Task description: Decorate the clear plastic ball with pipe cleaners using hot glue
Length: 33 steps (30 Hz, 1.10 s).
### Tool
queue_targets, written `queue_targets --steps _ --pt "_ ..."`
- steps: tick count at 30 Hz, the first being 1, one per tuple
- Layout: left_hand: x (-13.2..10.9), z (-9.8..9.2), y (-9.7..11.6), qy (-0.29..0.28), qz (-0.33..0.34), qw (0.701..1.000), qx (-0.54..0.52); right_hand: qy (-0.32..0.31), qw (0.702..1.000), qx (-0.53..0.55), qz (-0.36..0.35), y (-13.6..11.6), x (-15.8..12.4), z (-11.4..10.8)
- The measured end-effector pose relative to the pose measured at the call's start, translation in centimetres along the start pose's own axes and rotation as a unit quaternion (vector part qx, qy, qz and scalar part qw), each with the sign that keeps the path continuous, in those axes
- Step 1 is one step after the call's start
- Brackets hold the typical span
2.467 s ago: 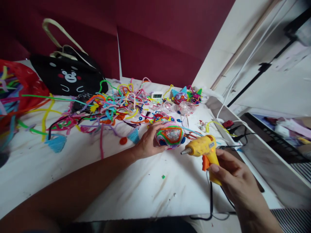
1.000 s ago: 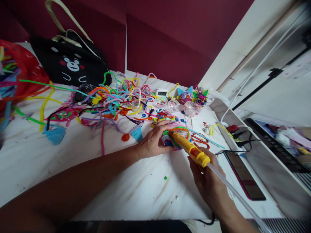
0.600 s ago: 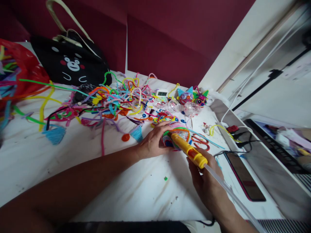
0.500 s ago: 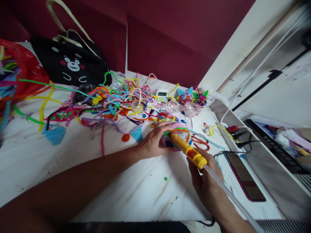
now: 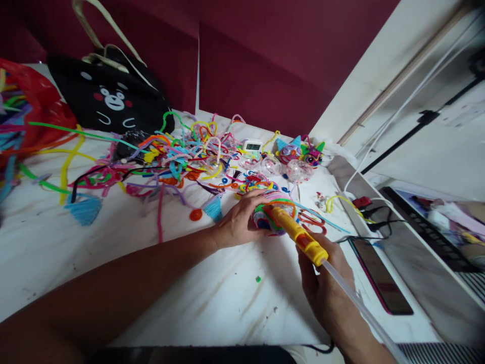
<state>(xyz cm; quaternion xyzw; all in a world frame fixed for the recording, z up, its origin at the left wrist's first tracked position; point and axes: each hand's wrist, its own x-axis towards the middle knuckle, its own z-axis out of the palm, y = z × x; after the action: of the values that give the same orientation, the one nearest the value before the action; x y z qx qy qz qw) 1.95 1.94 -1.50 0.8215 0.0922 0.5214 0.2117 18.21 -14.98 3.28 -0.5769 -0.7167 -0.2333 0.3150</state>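
Observation:
My left hand [image 5: 242, 220] is wrapped round the side of a ball [image 5: 261, 217] coiled with coloured pipe cleaners, resting on or just above the table. In my right hand [image 5: 328, 268] is a yellow hot glue gun [image 5: 303, 240], a long clear glue stick [image 5: 359, 303] poking out of its back end. The gun's front end is at the ball's near right side; whether its tip touches is hidden. An orange pipe cleaner curves along the ball beside the gun. Red-handled scissors [image 5: 313, 221] lie just beyond, beside a light blue pipe cleaner [image 5: 328, 219].
Loose pipe cleaners [image 5: 189, 151] pile up behind my hands, with clear balls [image 5: 299, 171] and a small digital display [image 5: 252, 146]. A black bag [image 5: 109, 96] and a red bag [image 5: 53, 101] stand left. At right are a phone [image 5: 381, 275] and plugged cables [image 5: 379, 222].
The glue gun and my right hand have shifted slightly right and toward me. My left hand and the ball have stayed almost in place.

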Motion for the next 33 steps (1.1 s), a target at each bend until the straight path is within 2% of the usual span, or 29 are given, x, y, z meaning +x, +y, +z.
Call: queue_targets --steps 4,12,24,33 --pt "-0.03 0.06 -0.07 -0.001 0.006 1.000 0.002 0.012 1.000 -0.012 -0.016 -0.34 0.30 0.17" --pt "-0.17 -0.09 -0.05 -0.012 -0.003 1.000 0.003 -0.008 0.998 -0.022 -0.057 -0.22 0.33 0.23" --pt "-0.07 0.00 0.00 -0.002 0.009 1.000 0.004 -0.024 0.998 -0.042 -0.032 -0.04 0.37 -0.10" --pt "-0.32 -0.14 -0.11 -0.023 -0.006 1.000 0.004 -0.035 0.997 -0.043 -0.058 -0.27 0.36 -0.03"
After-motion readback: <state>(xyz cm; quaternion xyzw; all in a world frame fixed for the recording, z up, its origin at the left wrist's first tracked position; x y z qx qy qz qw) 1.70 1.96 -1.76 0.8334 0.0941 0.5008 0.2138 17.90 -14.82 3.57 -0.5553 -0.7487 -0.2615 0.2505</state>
